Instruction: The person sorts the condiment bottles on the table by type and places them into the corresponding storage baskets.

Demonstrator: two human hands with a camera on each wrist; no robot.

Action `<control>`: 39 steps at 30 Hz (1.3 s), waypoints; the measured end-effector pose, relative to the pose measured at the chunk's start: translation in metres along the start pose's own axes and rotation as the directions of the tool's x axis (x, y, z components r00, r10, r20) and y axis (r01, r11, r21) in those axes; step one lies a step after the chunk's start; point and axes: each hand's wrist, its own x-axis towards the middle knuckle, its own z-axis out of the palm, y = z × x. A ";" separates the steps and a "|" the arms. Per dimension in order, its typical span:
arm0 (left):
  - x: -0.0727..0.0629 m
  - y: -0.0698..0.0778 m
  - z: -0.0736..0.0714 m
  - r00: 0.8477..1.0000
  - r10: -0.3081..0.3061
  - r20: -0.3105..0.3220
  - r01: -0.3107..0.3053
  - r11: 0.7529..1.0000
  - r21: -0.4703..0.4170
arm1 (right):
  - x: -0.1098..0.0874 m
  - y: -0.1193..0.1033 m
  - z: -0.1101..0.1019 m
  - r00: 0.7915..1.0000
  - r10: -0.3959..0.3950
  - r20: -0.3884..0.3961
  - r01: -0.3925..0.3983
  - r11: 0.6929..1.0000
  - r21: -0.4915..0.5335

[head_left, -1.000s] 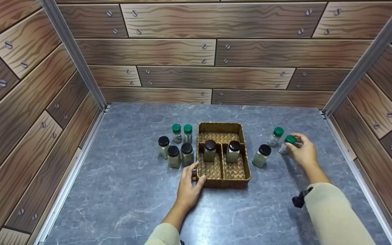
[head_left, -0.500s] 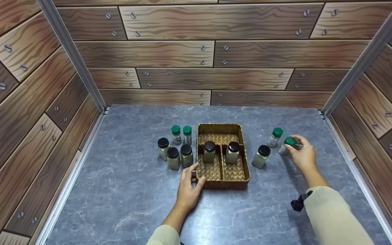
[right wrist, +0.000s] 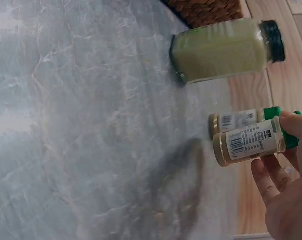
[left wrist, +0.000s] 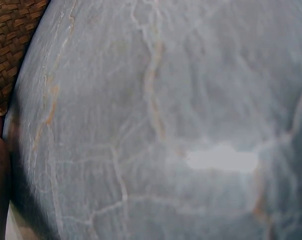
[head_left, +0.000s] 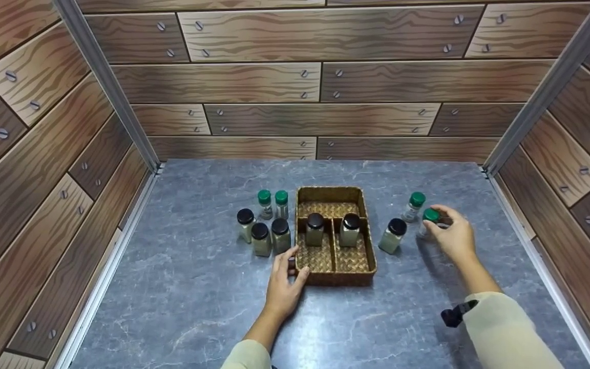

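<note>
My right hand (head_left: 456, 237) pinches a small round spice jar with a green cap (right wrist: 248, 142) near its top; its label and barcode show in the right wrist view. Just behind it stands a second green-capped spice jar (head_left: 415, 206). To the left is a square jar with a black cap (head_left: 393, 237), filled with pale green powder. My left hand (head_left: 280, 287) holds the front left corner of a woven basket (head_left: 337, 279), thumb at the front wall and fingers along the left side. The basket's two front compartments hold one black-capped jar (head_left: 315, 230) and another black-capped jar (head_left: 350, 230).
Left of the basket stand two green-capped jars (head_left: 281, 205) and a group of black-capped jars (head_left: 261, 241). A blue-grey marbled table (head_left: 172, 287) lies beneath everything. Wood-patterned walls (head_left: 254, 82) enclose its back and sides.
My right hand has moved slightly left with the green-capped spice jar, which now overlaps the jar behind less. The left hand and the basket stay in place.
</note>
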 end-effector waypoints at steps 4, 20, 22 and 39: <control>0.000 0.000 0.000 1.000 -0.001 -0.002 0.001 1.000 -0.013 | 0.000 -0.011 -0.004 0.999 -0.050 -0.001 0.050 0.999 0.020; 0.000 -0.002 0.001 1.000 0.025 -0.012 -0.025 1.000 0.008 | 0.010 -0.064 -0.002 0.990 -0.140 -0.014 0.140 0.969 0.204; 0.000 -0.003 0.002 1.000 0.028 -0.013 -0.028 1.000 0.006 | 0.012 -0.071 0.001 0.990 -0.142 -0.008 0.140 0.966 0.218; 0.000 0.000 0.001 1.000 -0.007 -0.001 0.007 1.000 -0.004 | 0.028 -0.121 0.046 0.976 -0.210 0.048 0.185 0.931 0.316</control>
